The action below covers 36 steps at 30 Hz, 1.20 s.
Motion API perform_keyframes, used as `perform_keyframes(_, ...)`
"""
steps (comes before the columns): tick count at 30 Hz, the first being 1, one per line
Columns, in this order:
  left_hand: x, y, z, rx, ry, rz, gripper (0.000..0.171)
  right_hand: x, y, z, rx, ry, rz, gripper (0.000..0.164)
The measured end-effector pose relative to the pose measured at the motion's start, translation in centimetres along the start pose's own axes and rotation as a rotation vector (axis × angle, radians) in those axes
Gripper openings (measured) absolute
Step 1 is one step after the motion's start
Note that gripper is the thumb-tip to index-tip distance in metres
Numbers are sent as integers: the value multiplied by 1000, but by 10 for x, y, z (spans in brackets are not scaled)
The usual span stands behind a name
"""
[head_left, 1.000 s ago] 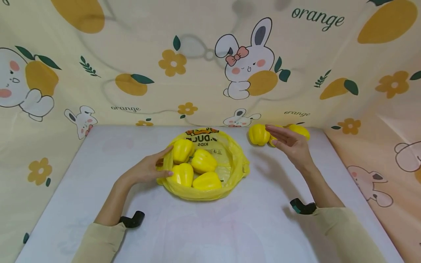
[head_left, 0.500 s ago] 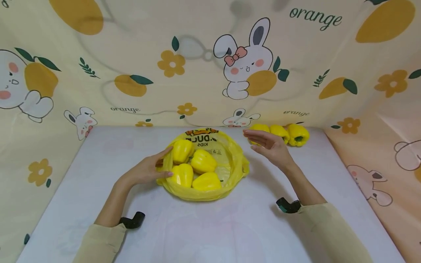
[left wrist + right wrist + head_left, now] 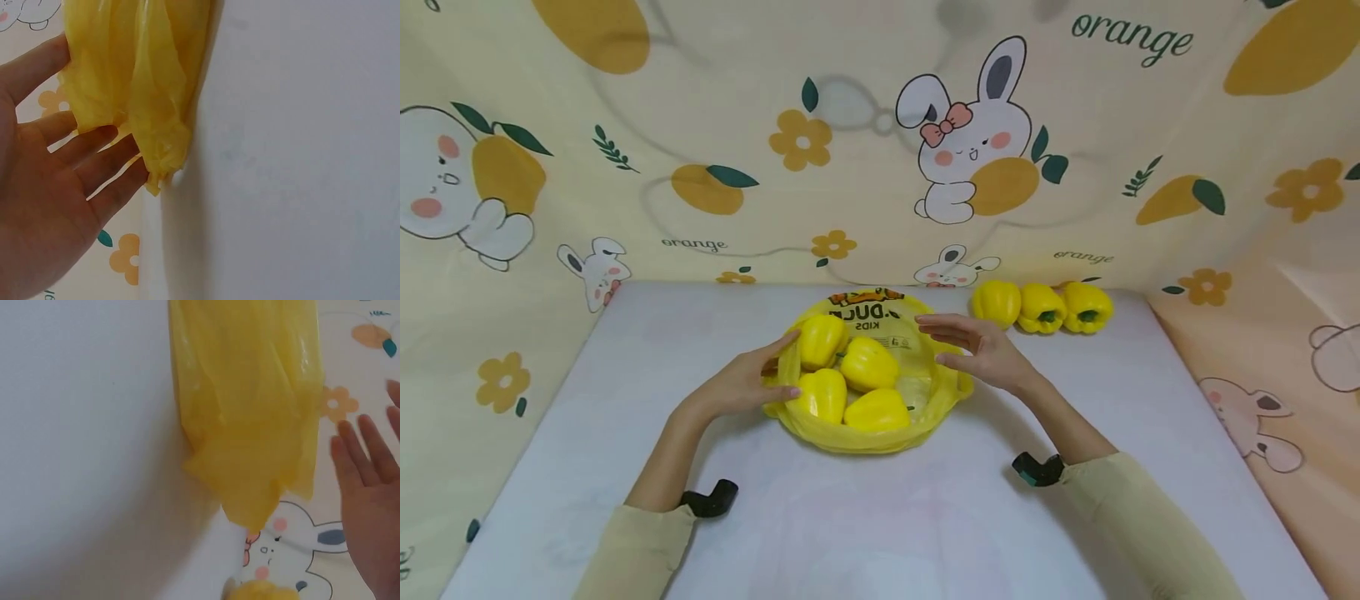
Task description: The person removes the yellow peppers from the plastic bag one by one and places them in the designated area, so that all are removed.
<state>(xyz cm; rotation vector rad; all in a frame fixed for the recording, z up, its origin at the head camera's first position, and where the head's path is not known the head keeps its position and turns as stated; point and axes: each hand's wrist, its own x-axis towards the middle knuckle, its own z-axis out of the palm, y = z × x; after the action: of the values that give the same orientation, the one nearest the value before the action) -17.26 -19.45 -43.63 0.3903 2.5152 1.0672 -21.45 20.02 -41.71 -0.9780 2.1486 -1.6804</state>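
A yellow plastic bag [image 3: 865, 442], its round mouth facing up, stands on a white tabletop [image 3: 880, 525] between two bare hands. Inside lie four yellow bell peppers [image 3: 869, 365]: one toward 10 o'clock, one near the centre, one toward 8 o'clock and one at 6. Mirrored print [image 3: 867, 313], including the word "KIDS," shows on the bag's wall at 12 o'clock.

At the bag's 9 o'clock, the left hand [image 3: 739, 383] touches the rim, its thumb and fingers spread apart; the left wrist view shows fingertips resting against the thin plastic near a gathered corner [image 3: 166, 161]. At 2 to 3 o'clock, the right hand [image 3: 987, 352] hovers by the rim with fingers extended and thumb apart, holding nothing; the right wrist view shows a gap between its fingertips and the bag.

Beyond the right hand, at 2 o'clock from the bag, three more yellow bell peppers [image 3: 1042, 304] sit side by side near the table's far edge, the two at the row's 3 o'clock end showing green stems. A black device [image 3: 713, 500] is worn at each wrist, beside beige sleeves [image 3: 643, 537]. A cream cloth [image 3: 850, 50] printed with rabbits, flowers, fruit and the word "orange" rises at 12 o'clock.
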Motion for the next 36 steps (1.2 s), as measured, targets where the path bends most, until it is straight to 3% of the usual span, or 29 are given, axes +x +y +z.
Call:
perform_keyframes(6,-1,1,0,-3,-8,17,96,12,3,10,-6,-105,62,58)
perform_keyframes(12,0,2,-1,-3,-10,16,97,23,10,20,-22,-148,69,64)
perform_keyframes(24,2,-1,-3,5,-17,8,97,44,34,28,-58,-318,107,85)
perform_keyframes(36,2,-2,-3,16,-21,14,97,51,35,33,-188,-387,143,88)
